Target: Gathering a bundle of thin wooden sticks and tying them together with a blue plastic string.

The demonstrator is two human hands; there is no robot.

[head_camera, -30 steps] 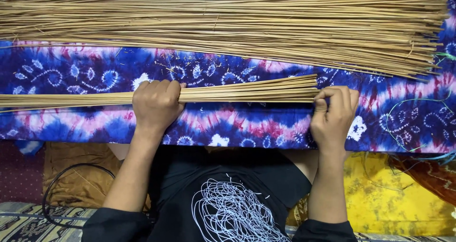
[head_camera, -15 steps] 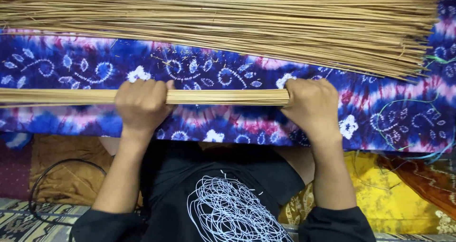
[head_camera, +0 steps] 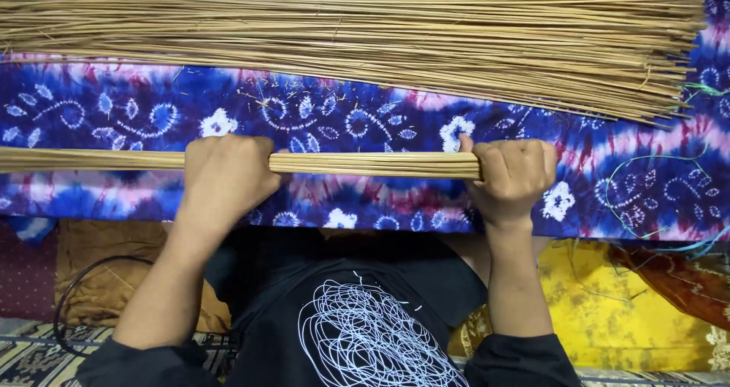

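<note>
A: What's the person got hold of?

B: A thin bundle of sticks [head_camera: 365, 163], tan, lying left-right across the lap area. Left hand [head_camera: 224, 176] is clenched over it approx mid-length, knuckles up. Right hand [head_camera: 513, 176] is wrapped round the bundle's right end, fingers curled, thumb side toward the far edge. Both fists closed on it.

A: Where does the bundle run?

B: From the left frame edge to the right hand, flat on the tie-dye cloth [head_camera: 342, 117]. Its right tip is hidden inside the fist.

A: Other stuff around?

B: Far side: a big pile of loose sticks [head_camera: 365, 33], same colour, spread wide, ends fanning out at far right. It sits apart from the held bundle, w/ a strip of cloth between. Nothing lies betw. the hands and the pile. A thin green thread [head_camera: 646, 182] loops on the cloth at right.

A: Surface & room?

B: The cloth is blue, purple, pink w/ white flower marks, covering a low surface in front of the person. Near side: black shirt with a white scribble print [head_camera: 372, 334], dark sleeves. Yellow patterned fabric [head_camera: 616, 311] near right, brown cushion [head_camera: 95, 273] near left w/ a black cable [head_camera: 72, 296] curving over it, patterned mat [head_camera: 30, 360] at the near-left corner. Can't tell more of the room.
</note>
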